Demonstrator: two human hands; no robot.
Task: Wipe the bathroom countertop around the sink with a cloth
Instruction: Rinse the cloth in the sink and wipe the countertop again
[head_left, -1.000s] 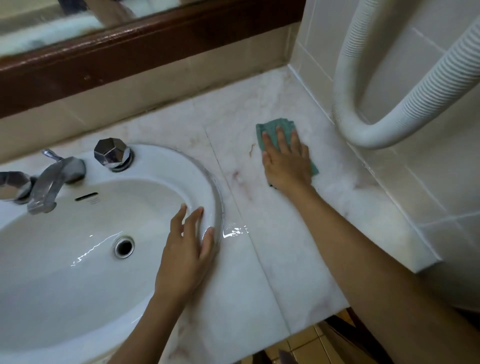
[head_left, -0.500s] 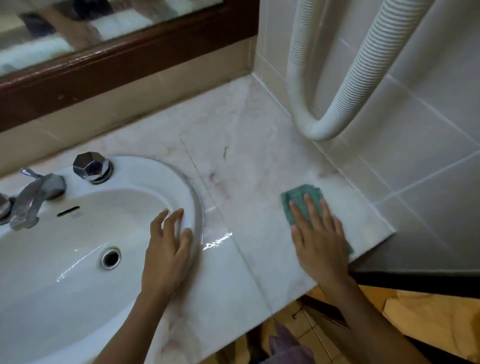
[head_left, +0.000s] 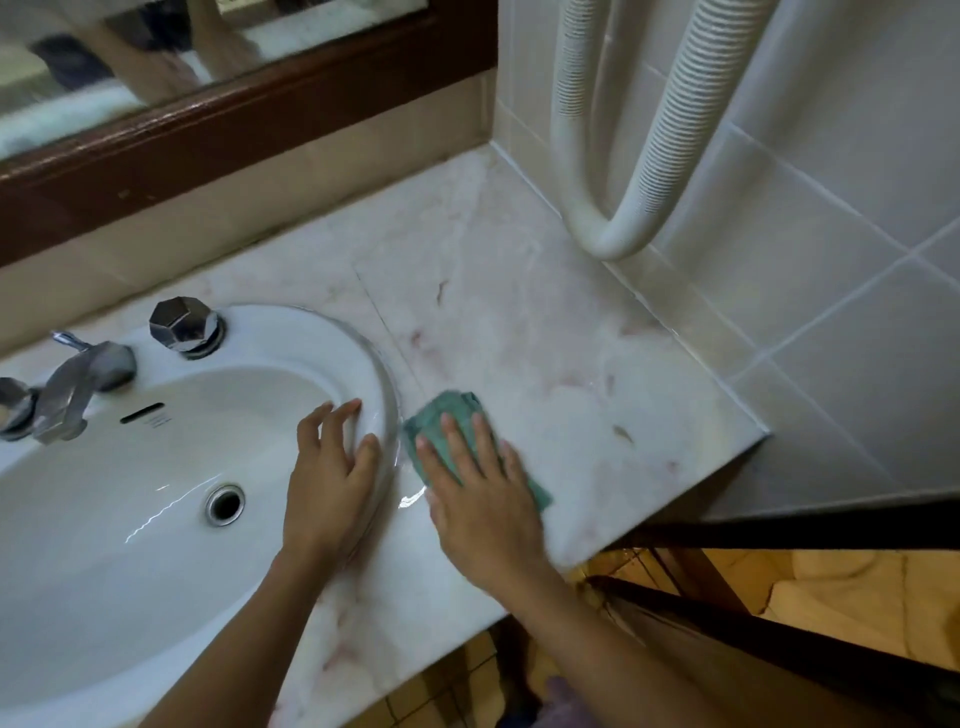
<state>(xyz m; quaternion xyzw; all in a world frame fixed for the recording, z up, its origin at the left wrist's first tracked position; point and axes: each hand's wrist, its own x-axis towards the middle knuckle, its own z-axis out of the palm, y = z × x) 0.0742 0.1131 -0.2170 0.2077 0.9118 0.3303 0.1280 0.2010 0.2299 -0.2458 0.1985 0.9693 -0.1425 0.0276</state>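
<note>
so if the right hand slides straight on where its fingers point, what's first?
Right hand likely meets only bare countertop, skirting the sink rim, then the backsplash; depth unclear.

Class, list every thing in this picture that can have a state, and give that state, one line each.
cloth, spread flat on the countertop beside the sink rim, under the right hand.
right hand, fingers straight, pressing the cloth.
left hand, resting on the sink rim, holding nothing.
faucet, no water running.
drain, unplugged.
countertop, wet glint beside the sink rim.
hose, hanging in a loop.
</note>
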